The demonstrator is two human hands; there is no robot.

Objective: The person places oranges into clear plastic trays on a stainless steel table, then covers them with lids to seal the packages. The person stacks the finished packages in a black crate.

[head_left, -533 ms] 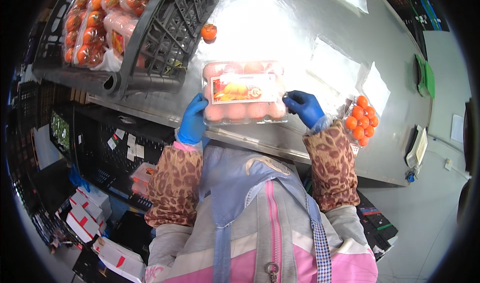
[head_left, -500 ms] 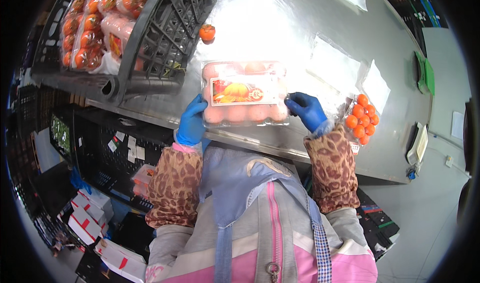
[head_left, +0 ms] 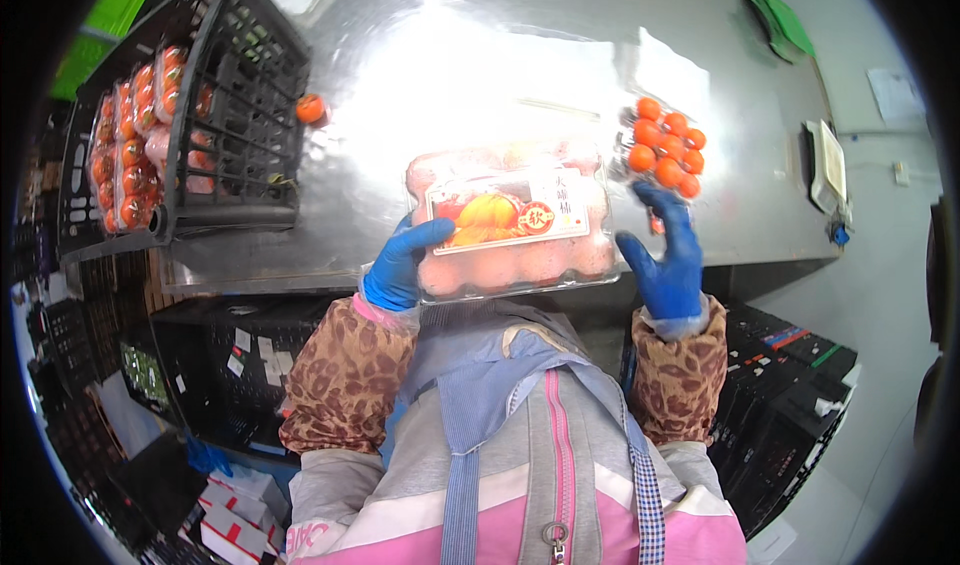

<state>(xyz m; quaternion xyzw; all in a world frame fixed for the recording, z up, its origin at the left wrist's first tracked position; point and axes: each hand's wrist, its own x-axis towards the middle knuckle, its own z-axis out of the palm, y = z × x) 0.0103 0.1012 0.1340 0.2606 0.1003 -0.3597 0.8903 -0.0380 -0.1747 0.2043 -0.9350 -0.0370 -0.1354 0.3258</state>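
A clear plastic fruit pack, filled with round fruit in pinkish wrapping, is held up in front of my body near the table's front edge. A label picturing orange fruit lies across its top. My left hand, in a blue glove, grips the left edge, thumb over the label's corner. Off the pack's right edge, my blue-gloved right hand is open, thumb and fingers apart, holding nothing. Just beyond its fingertips sits a group of small orange-red fruit; any tray under it is hard to make out.
A black crate at the left holds several fruit packs. Beside it on the metal table lies a single orange fruit. White sheets lie farther back. A white flat device and a green object stand at the right edge.
My right hand has let go of the pack's right edge and spread its fingers. The pack, still in my left hand, has come nearer my body and tilted slightly. The whole view has shifted.
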